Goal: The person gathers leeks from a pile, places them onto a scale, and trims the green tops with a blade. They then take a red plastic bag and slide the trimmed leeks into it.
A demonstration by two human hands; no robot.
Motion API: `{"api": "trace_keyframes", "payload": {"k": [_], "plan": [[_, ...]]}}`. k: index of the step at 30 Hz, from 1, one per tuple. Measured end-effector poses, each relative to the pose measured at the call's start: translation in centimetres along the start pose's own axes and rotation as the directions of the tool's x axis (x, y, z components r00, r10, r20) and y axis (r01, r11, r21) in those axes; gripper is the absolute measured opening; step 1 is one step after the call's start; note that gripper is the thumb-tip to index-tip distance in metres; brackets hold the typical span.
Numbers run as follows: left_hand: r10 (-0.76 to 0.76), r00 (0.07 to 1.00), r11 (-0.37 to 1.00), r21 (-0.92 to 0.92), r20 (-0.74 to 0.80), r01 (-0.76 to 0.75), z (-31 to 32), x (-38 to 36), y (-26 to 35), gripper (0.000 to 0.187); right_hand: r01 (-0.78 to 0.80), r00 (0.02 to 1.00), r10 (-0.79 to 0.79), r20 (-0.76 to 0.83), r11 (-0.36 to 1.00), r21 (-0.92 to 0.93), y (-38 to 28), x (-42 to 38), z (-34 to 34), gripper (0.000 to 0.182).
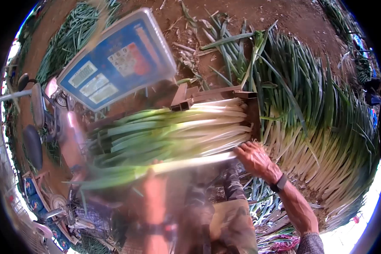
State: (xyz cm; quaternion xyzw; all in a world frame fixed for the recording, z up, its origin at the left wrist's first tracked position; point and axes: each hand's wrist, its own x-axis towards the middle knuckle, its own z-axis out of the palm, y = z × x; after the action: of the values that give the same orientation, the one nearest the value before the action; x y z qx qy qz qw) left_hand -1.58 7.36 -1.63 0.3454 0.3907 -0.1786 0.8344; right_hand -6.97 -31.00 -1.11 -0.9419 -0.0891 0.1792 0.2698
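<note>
A layer of green onions [178, 127] lies side by side on a metal-framed weighing scale, white root ends to the right and green leaves to the left. Along the near edge of this layer, my right hand [258, 160] has its fingers closed around the root end of a green onion stalk [190, 164]. Farther left, my left hand [154, 186] is at the same stalk's green part, smeared by motion, so its grip does not show clearly. The scale's blue display panel [114, 61] with number keys rises at the far left.
A large heap of green onions [305, 114] spreads across the ground on the right. More leaves [74, 40] lie at the far left. Parts of a motorbike or cart [38, 122] stand on the left. Brown soil [283, 15] stretches behind the scale.
</note>
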Motion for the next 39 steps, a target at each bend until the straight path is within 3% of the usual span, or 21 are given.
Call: {"api": "trace_keyframes", "payload": {"k": [9,16,21,24,31,33,36,38,39], "plan": [[-0.066,0.988,0.997,0.034,-0.14,0.072,-1.7,3.8,-3.7,0.044,0.036,0.999,-0.039,-0.018,0.985,-0.168,3.7,6.2,6.2,0.013],[-0.08,0.991,0.994,0.063,-0.106,0.087,-2.4,5.0,-5.7,0.043,0.003,0.998,-0.014,-0.053,0.978,-0.207,5.9,6.1,6.5,0.019],[-0.022,0.999,0.932,0.361,-0.045,0.037,0.5,7.1,-5.5,0.034,-0.096,0.994,0.086,-0.064,0.979,-0.182,6.8,5.5,6.7,0.016],[-0.085,0.985,0.989,0.107,-0.152,0.102,-0.7,8.8,-6.1,0.034,-0.112,0.985,0.089,-0.148,0.981,-0.157,6.9,5.0,7.3,0.017],[-0.042,0.987,0.986,-0.164,-0.157,0.016,-1.9,8.5,-7.7,0.04,-0.12,0.99,0.105,-0.09,0.978,-0.172,6.7,5.2,7.2,0.013],[0.086,0.964,0.99,0.132,-0.25,-0.055,-2.3,7.9,-8.6,0.043,-0.118,0.992,0.108,-0.061,0.976,-0.182,6.7,5.2,7.2,0.012],[0.122,0.956,0.987,0.13,-0.266,-0.09,-1.7,6.6,-9.6,0.051,-0.127,0.992,0.123,-0.032,0.976,-0.178,6.6,5.3,7.1,0.012],[0.04,0.984,0.955,-0.284,-0.175,-0.089,-0.2,6.4,-9.2,0.054,-0.134,0.991,0.135,-0.008,0.973,-0.187,6.5,5.4,7.1,0.011],[0.033,0.989,0.94,-0.332,-0.142,-0.079,-0.8,6.5,-9.3,0.058,-0.13,0.991,0.132,-0.003,0.974,-0.188,6.5,5.5,7.1,0.01]]}}
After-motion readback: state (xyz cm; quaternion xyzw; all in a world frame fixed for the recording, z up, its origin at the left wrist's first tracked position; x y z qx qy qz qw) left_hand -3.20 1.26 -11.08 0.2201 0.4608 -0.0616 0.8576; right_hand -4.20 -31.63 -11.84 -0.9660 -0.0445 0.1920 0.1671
